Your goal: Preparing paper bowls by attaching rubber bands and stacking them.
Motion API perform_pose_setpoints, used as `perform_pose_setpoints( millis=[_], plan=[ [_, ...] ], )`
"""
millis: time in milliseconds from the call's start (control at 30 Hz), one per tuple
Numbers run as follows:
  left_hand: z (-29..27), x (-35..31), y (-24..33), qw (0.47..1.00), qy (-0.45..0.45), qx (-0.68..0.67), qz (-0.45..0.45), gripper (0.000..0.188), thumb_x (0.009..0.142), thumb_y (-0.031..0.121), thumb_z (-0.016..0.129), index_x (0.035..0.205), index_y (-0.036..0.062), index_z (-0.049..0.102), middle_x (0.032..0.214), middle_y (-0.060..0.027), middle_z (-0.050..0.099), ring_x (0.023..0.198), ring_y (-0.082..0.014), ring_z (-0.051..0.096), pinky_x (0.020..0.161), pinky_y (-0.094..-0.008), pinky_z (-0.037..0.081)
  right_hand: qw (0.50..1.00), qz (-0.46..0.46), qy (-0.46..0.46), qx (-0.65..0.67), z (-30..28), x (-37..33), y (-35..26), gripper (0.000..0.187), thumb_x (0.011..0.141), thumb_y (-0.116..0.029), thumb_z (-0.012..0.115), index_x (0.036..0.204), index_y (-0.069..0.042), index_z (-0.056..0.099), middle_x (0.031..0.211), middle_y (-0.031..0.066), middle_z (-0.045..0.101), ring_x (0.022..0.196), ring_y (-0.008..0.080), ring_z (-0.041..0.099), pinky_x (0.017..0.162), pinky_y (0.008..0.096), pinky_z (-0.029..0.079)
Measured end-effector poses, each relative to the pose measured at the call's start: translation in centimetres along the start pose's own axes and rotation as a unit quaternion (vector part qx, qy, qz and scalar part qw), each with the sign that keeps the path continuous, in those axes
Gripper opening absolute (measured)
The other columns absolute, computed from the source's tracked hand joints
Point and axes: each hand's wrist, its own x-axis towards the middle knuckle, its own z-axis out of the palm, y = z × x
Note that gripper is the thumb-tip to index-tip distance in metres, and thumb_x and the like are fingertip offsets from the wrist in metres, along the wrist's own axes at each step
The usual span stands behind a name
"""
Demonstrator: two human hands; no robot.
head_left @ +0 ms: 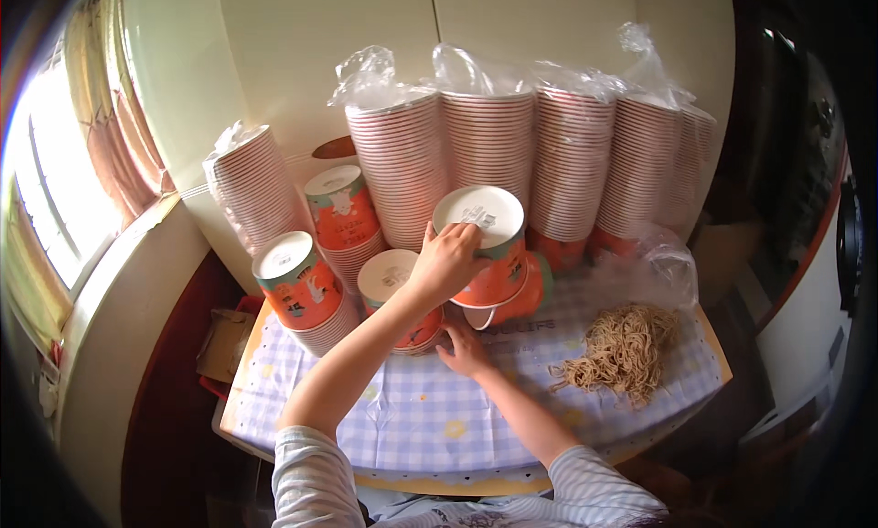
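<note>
Gripping an upturned orange cup [485, 244] in the left hand [445, 261] above the flat, open right hand [465, 348], risking a knock toppling the short stack [402, 295] just beside.

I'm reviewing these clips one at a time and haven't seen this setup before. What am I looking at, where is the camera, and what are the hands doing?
There is no machine here: a person works with bare hands, and the single picture comes from a wide fisheye camera on their head, looking down, so straight edges bend near the rim. The forearms enter from below. On the table, covered by a checked cloth, stand tall stacks of paper bowls wrapped in clear plastic, along the wall. Nearer are short upside-down stacks of orange bowls. A pile of dry noodles lies to the right. The left hand grips an upturned orange bowl at its base rim. The right hand rests flat on the cloth beside a stack, holding nothing.
</note>
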Motion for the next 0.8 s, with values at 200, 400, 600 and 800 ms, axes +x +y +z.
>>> perform_pose_setpoints(
  millis=[200,400,600,800],
  plan=[
    [0.9,0.0,-1.0,1.0,0.01,-0.005,-0.016,0.033,0.071,0.026,0.068,0.093,0.0071,0.051,0.088,-0.0037,0.057,0.096,-0.0243,0.053,0.093,-0.0519,0.03,0.998,0.019,0.035,0.039,-2.8,1.5,-1.8,0.014,0.072,-0.01,0.06,0.085,-0.007,0.058,0.076,0.0064,0.06,0.069,0.0285,0.058,0.063,0.038,0.047],
    [-2.2,0.1,-1.9,0.984,0.144,-0.103,-0.01,0.031,0.068,0.016,0.071,0.084,0.0054,0.047,0.089,-0.0076,0.059,0.09,-0.0269,0.055,0.085,-0.0411,0.037,0.959,-0.028,0.28,-0.045,-9.4,2.5,0.4,0.03,0.072,-0.016,0.062,0.096,-0.003,0.05,0.09,0.0143,0.052,0.082,0.0307,0.05,0.076,0.0412,0.039],
    [-3.1,-1.6,-3.6,0.974,0.167,-0.152,-0.03,0.031,0.068,0.013,0.071,0.081,0.002,0.045,0.09,-0.0136,0.06,0.087,-0.0316,0.057,0.073,-0.0382,0.046,0.873,0.39,0.121,0.267,-14.7,4.5,6.5,0.042,0.069,-0.021,0.069,0.102,0.001,0.056,0.09,0.0093,0.059,0.084,0.0192,0.054,0.075,0.0332,0.042],
    [-1.6,-1.1,-1.8,0.964,0.156,-0.209,-0.054,0.029,0.069,0.014,0.07,0.087,0.0011,0.051,0.084,-0.0133,0.058,0.086,-0.032,0.056,0.075,-0.0388,0.044,0.854,0.358,0.213,0.312,-18.6,1.8,9.7,0.013,0.077,-0.012,0.062,0.086,-0.007,0.056,0.077,0.0003,0.055,0.072,0.0101,0.049,0.067,0.0258,0.04]
  ],
)
